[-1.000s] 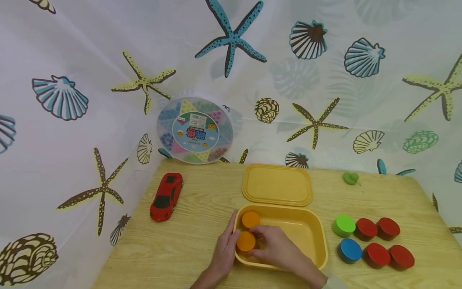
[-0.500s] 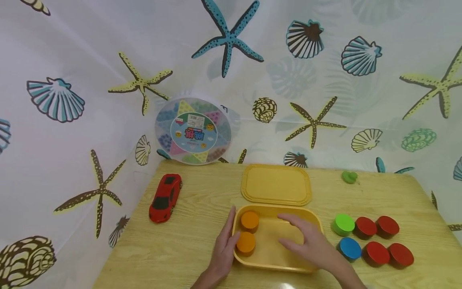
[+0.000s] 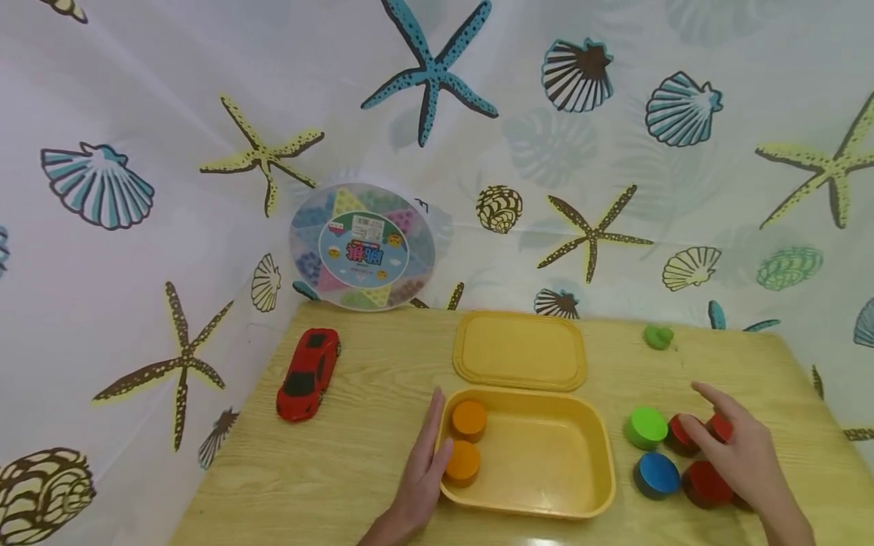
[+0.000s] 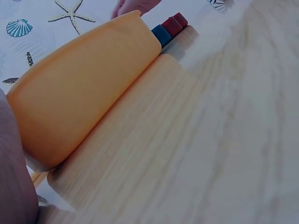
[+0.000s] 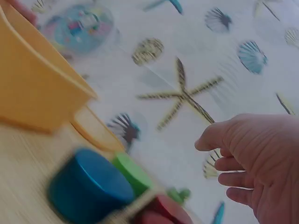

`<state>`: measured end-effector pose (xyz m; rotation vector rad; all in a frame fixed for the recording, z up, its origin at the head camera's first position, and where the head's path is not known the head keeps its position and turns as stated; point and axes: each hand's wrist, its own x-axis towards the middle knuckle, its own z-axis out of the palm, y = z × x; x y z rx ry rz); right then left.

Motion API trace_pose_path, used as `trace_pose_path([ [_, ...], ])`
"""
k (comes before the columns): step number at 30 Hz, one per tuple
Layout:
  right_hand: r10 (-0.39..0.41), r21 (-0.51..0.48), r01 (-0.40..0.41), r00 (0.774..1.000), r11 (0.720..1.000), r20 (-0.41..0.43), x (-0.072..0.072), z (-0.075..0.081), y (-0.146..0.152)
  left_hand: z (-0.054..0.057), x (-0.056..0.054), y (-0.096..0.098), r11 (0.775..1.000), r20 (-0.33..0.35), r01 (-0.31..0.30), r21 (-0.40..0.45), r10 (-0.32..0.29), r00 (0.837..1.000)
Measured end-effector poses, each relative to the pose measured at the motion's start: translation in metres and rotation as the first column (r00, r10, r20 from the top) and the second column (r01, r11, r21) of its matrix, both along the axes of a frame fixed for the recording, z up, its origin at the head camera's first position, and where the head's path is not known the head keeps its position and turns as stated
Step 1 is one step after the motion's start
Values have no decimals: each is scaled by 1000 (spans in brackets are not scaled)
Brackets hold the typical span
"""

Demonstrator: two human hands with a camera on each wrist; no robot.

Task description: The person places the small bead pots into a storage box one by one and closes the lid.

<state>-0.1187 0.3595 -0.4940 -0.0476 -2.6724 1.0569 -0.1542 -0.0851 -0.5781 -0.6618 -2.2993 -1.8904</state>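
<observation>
My left hand [image 3: 418, 478] rests along the left wall of a yellow plastic box [image 3: 539, 464], its fingers straight outside and its thumb by the rim. Two orange round blocks [image 3: 469, 418] stand inside at the left end. My right hand [image 3: 744, 455] hovers over several red round blocks [image 3: 707, 484], partly hiding them. Its thumb and forefinger are spread, with nothing seen held between them. A green round block [image 3: 646, 426] and a blue round block [image 3: 657, 475] stand left of the red ones. In the right wrist view, the blue block is blurred in the foreground.
Behind the box lies a flat yellow lid [image 3: 520, 350]. A red toy car [image 3: 309, 373] is at the left. At the back right sits a small green toy [image 3: 658, 337]. A round game set [image 3: 362, 246] leans against the shell-patterned cloth [image 3: 478, 152].
My right hand has let go of the front orange block, left the box and moved right to the red blocks. My left hand has stayed at the box's left wall.
</observation>
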Motion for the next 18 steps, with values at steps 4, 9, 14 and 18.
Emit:
trace_pose_path([
  [4,-98,37,94,984,995,150,2,-12,39,-4,0,0,1000,-1,24,20,-24,1000],
  [9,-141,24,140,947,990,290,3,-31,66,-8,5,0,999,48,46,19,-47,998],
  [14,-131,-35,159,903,987,410,-2,-46,71,-6,7,-3,999,75,37,16,-38,996],
  [18,-149,-32,182,883,983,445,-7,-53,70,-3,3,-7,999,50,48,-1,-48,998],
])
